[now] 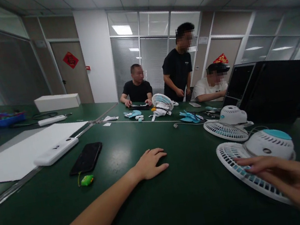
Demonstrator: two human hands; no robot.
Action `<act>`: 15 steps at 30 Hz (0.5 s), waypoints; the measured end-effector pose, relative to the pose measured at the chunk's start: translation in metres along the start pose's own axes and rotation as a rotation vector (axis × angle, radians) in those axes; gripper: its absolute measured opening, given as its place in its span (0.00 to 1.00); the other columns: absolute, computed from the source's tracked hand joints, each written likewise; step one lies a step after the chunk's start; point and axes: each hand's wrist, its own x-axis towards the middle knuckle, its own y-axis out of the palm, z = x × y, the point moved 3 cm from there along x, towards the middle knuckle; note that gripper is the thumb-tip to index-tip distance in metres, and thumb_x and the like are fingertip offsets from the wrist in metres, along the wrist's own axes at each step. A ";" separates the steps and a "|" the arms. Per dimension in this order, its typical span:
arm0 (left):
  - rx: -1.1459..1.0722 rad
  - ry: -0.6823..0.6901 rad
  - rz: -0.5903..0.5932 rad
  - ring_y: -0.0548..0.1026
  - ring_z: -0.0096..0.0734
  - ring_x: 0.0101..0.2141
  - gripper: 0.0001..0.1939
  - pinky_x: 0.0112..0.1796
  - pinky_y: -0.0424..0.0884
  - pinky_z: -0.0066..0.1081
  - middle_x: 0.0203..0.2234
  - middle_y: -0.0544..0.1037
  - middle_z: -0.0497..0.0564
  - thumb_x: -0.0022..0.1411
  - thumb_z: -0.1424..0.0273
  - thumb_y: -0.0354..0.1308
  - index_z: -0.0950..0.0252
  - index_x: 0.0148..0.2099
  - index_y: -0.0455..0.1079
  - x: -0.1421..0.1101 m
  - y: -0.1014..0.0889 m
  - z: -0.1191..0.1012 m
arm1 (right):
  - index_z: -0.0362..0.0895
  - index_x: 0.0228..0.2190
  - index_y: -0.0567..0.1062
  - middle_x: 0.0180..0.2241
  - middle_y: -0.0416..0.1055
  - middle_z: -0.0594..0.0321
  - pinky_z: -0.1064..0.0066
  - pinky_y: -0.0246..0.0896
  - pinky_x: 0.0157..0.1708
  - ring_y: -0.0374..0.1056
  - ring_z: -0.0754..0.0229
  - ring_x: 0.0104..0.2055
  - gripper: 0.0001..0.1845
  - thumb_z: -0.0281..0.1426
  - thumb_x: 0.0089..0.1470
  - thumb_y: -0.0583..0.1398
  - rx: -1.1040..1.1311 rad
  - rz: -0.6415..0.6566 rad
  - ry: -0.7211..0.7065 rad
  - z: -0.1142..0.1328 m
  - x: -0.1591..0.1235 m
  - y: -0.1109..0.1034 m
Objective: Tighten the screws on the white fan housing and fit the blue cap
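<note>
My left hand (152,164) lies flat on the green table (181,199), palm down with its fingers spread, holding nothing. On the right, my right hand (283,172), slightly blurred, hovers over or touches the near white fan (270,146); I cannot tell which. Its fingers are stretched out toward the fan's round grille. This fan lies grille down and has a light blue cap on its base. Just behind it, a second white fan (232,116) lies the same way. Left of my left hand is a black phone (86,157) with a green charm (87,180) on a cord.
A white power bank-like device (56,151) and a white sheet (23,149) lie at left, near a blue tray (0,119) and white box (57,102). Across the table are several people, another fan (162,104) and blue fan blades (190,117). A black computer case (275,87) stands at right.
</note>
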 end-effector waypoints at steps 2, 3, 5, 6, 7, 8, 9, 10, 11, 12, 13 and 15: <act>-0.004 0.006 -0.004 0.63 0.51 0.62 0.27 0.61 0.56 0.55 0.63 0.64 0.61 0.68 0.55 0.51 0.64 0.63 0.63 0.000 0.001 0.000 | 0.50 0.37 0.77 0.44 0.79 0.59 0.57 0.77 0.45 0.76 0.51 0.47 0.14 0.23 0.57 0.54 -0.035 0.106 -0.233 0.036 0.023 0.039; -0.006 0.010 -0.009 0.63 0.50 0.62 0.27 0.61 0.56 0.54 0.63 0.64 0.61 0.68 0.55 0.50 0.64 0.62 0.64 0.000 0.001 0.001 | 0.48 0.37 0.77 0.44 0.79 0.58 0.55 0.73 0.49 0.74 0.52 0.50 0.17 0.20 0.55 0.52 -0.036 0.181 -0.379 0.049 0.028 0.061; -0.015 0.014 -0.029 0.63 0.47 0.62 0.25 0.61 0.57 0.52 0.63 0.65 0.60 0.70 0.56 0.47 0.64 0.62 0.64 0.000 0.001 0.002 | 0.44 0.35 0.76 0.42 0.79 0.56 0.53 0.67 0.55 0.71 0.55 0.54 0.21 0.15 0.51 0.48 -0.028 0.331 -0.567 0.064 0.032 0.102; -0.021 0.016 -0.041 0.63 0.46 0.62 0.24 0.61 0.57 0.51 0.62 0.66 0.59 0.71 0.57 0.45 0.64 0.62 0.63 0.000 0.001 0.003 | 0.43 0.34 0.75 0.39 0.79 0.55 0.54 0.65 0.56 0.71 0.56 0.54 0.20 0.15 0.50 0.48 -0.010 0.392 -0.617 0.067 0.031 0.119; -0.028 0.018 -0.053 0.63 0.45 0.62 0.24 0.61 0.57 0.50 0.62 0.66 0.59 0.72 0.58 0.43 0.65 0.62 0.63 -0.001 0.001 0.002 | 0.42 0.32 0.75 0.36 0.79 0.55 0.55 0.64 0.57 0.71 0.57 0.54 0.19 0.15 0.49 0.48 0.014 0.438 -0.632 0.067 0.030 0.133; -0.037 0.023 -0.063 0.63 0.44 0.62 0.24 0.61 0.58 0.49 0.62 0.66 0.59 0.73 0.58 0.41 0.65 0.63 0.62 -0.001 0.001 0.001 | 0.42 0.31 0.74 0.34 0.78 0.55 0.57 0.63 0.57 0.72 0.58 0.53 0.17 0.16 0.49 0.49 0.045 0.471 -0.623 0.067 0.030 0.143; -0.048 0.031 -0.070 0.62 0.43 0.63 0.25 0.61 0.57 0.48 0.63 0.65 0.59 0.73 0.59 0.41 0.66 0.63 0.62 -0.001 0.000 -0.001 | 0.42 0.29 0.73 0.33 0.78 0.55 0.58 0.62 0.58 0.73 0.58 0.51 0.15 0.17 0.48 0.50 0.082 0.490 -0.595 0.066 0.030 0.149; -0.061 0.044 -0.073 0.62 0.43 0.63 0.25 0.62 0.57 0.47 0.63 0.64 0.59 0.74 0.59 0.41 0.67 0.64 0.61 -0.001 0.000 -0.004 | 0.42 0.28 0.73 0.33 0.77 0.55 0.58 0.62 0.58 0.74 0.58 0.50 0.13 0.19 0.47 0.51 0.121 0.499 -0.555 0.067 0.031 0.153; -0.074 0.062 -0.071 0.61 0.42 0.64 0.25 0.62 0.57 0.46 0.64 0.63 0.59 0.74 0.60 0.41 0.67 0.65 0.60 -0.002 0.001 -0.009 | 0.43 0.27 0.72 0.32 0.77 0.56 0.59 0.62 0.57 0.74 0.58 0.48 0.11 0.20 0.46 0.52 0.163 0.498 -0.513 0.068 0.031 0.154; -0.088 0.084 -0.063 0.60 0.41 0.64 0.25 0.63 0.56 0.45 0.65 0.62 0.59 0.73 0.60 0.41 0.67 0.66 0.59 -0.002 0.001 -0.014 | 0.43 0.27 0.71 0.32 0.77 0.56 0.60 0.64 0.56 0.75 0.57 0.46 0.09 0.21 0.45 0.52 0.202 0.492 -0.471 0.070 0.032 0.154; -0.101 0.111 -0.050 0.59 0.40 0.65 0.25 0.63 0.56 0.44 0.66 0.61 0.58 0.73 0.60 0.42 0.66 0.66 0.58 -0.002 0.002 -0.020 | 0.43 0.27 0.71 0.33 0.76 0.56 0.62 0.67 0.53 0.75 0.57 0.46 0.09 0.22 0.45 0.53 0.236 0.486 -0.431 0.073 0.033 0.152; -0.124 0.167 0.002 0.58 0.40 0.65 0.25 0.63 0.55 0.47 0.66 0.60 0.55 0.72 0.59 0.45 0.62 0.66 0.58 -0.002 0.005 -0.032 | 0.44 0.29 0.71 0.34 0.76 0.55 0.65 0.71 0.47 0.75 0.56 0.44 0.09 0.25 0.45 0.53 0.278 0.467 -0.385 0.079 0.034 0.146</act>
